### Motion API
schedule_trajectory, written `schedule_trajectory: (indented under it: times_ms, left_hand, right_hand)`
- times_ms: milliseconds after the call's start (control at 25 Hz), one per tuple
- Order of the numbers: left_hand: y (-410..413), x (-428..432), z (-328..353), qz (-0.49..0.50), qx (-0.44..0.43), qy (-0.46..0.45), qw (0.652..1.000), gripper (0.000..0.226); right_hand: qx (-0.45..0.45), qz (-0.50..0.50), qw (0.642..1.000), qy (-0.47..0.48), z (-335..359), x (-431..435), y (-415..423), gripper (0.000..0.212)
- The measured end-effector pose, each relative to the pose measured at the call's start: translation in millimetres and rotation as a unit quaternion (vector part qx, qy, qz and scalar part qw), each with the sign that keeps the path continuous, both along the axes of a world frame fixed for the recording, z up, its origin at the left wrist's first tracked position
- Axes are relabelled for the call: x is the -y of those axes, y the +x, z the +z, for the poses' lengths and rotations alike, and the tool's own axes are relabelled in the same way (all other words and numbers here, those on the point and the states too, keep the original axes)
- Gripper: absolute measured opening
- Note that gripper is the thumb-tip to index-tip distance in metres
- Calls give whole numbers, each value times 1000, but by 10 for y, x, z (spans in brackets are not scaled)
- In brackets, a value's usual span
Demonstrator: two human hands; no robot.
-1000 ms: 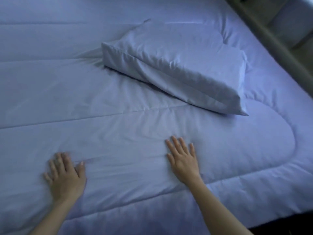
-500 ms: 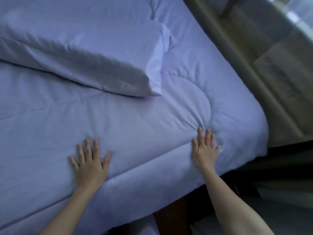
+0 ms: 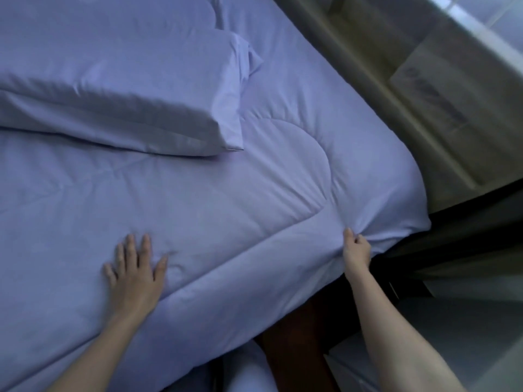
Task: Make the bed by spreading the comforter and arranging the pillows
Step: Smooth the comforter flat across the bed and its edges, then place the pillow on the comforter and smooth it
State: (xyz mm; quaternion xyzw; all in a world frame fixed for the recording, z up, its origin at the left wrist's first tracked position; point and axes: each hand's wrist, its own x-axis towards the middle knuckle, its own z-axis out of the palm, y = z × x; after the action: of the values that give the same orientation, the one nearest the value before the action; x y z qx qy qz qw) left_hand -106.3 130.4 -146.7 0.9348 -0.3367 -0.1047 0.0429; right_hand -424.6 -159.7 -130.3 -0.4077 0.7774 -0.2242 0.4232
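The left hand (image 3: pixel 135 267) lies flat, fingers spread, pressing the comforter (image 3: pixel 254 210). The right hand (image 3: pixel 357 250) pinches its corner at the bed's edge. I'd pull outward gently against the flat palm. Beyond the left hand sits the pillow (image 3: pixel 121 89).

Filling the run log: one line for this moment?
left hand flat on comforter | right hand pinches comforter edge | pillow on top

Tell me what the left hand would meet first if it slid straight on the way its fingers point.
Most likely the pillow. The left hand lies flat on the comforter, fingers pointing toward the pillow's near edge, with only smooth comforter between them.
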Motion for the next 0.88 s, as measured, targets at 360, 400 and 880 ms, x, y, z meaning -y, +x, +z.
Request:
schedule_trajectory:
  times_ms: [360,400,880]
  left_hand:
    - [344,-671,160,240,-126,89,958,83]
    - [374,-655,195,234,-141,102,956,83]
    - [488,-601,273,208,-158,152,953,84]
  right_hand:
    - [-180,39,978,-101,664,293,1585,44]
    - [-122,114,978,-128,764,318,1971,47]
    - [314,76,941,105,748,505,4068,74]
